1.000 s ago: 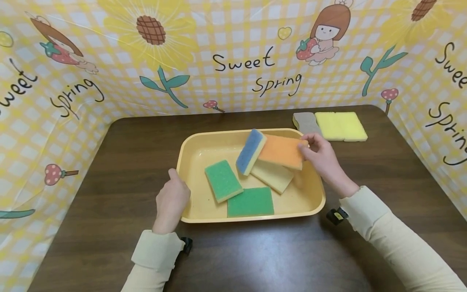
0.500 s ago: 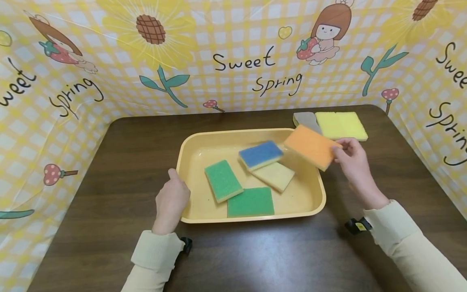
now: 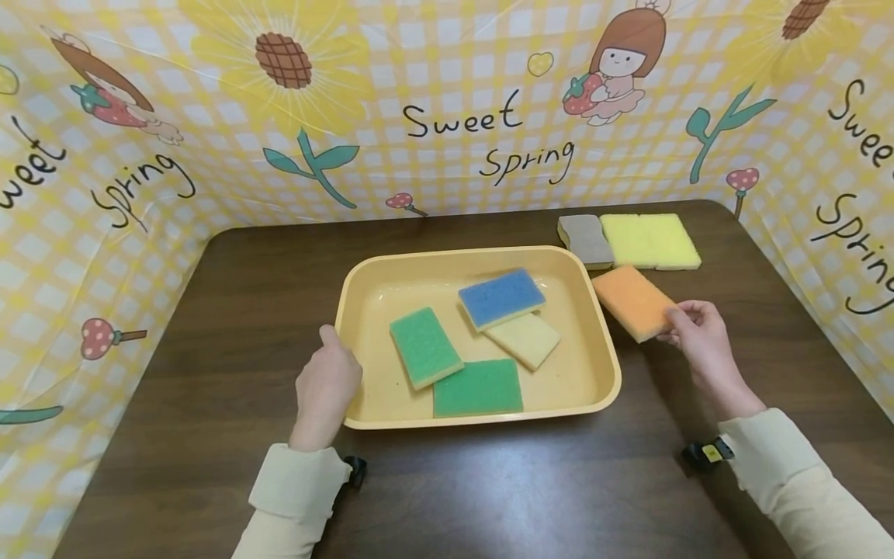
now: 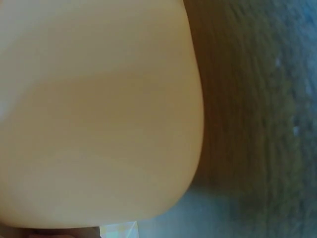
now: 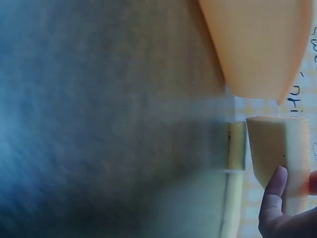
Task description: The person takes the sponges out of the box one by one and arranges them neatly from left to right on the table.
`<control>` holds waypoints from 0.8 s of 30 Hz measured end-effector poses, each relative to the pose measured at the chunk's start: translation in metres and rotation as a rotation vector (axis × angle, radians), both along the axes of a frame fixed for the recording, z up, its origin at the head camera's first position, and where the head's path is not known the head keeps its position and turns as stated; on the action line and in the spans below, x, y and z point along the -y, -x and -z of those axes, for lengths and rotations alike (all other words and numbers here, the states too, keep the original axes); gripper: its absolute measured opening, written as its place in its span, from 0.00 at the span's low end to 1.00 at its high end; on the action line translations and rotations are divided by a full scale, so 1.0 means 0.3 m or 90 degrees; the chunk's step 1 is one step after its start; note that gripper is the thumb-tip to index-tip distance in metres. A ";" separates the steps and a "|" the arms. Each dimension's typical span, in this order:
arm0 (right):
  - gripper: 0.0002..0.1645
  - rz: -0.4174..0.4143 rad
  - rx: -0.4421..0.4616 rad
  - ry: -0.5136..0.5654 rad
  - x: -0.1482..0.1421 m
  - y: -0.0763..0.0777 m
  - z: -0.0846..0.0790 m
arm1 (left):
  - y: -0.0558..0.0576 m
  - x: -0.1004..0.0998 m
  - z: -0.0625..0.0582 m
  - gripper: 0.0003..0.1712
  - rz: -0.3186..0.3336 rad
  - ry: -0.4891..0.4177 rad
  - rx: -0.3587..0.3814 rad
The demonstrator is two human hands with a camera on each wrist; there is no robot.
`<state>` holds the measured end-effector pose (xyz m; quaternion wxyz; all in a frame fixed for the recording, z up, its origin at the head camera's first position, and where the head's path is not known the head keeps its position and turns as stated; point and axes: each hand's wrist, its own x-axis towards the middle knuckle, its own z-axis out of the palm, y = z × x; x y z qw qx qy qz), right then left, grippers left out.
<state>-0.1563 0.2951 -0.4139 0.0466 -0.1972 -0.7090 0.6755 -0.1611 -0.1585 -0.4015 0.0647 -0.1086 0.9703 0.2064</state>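
Pinching an orange-topped sponge (image 3: 632, 301), right hand (image 3: 705, 353) hovers beside the right edge of the tray (image 3: 604, 341); left hand (image 3: 327, 382) grips its left.

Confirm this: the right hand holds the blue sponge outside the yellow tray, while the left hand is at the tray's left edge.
Wrong in the color: the right hand holds the orange sponge; the blue sponge lies inside the yellow tray, as the head view shows. The rest stands.
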 end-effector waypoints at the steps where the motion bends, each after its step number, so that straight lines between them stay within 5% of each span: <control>1: 0.08 -0.007 0.007 -0.014 0.003 0.001 0.008 | 0.000 0.001 0.001 0.15 0.000 0.000 0.000; 10: 0.10 -0.097 0.079 -0.062 0.028 0.015 0.050 | 0.000 0.000 0.000 0.15 -0.004 0.003 0.003; 24: 0.31 -0.275 0.212 -0.272 0.010 0.062 0.030 | 0.003 0.001 0.002 0.15 -0.006 0.006 0.019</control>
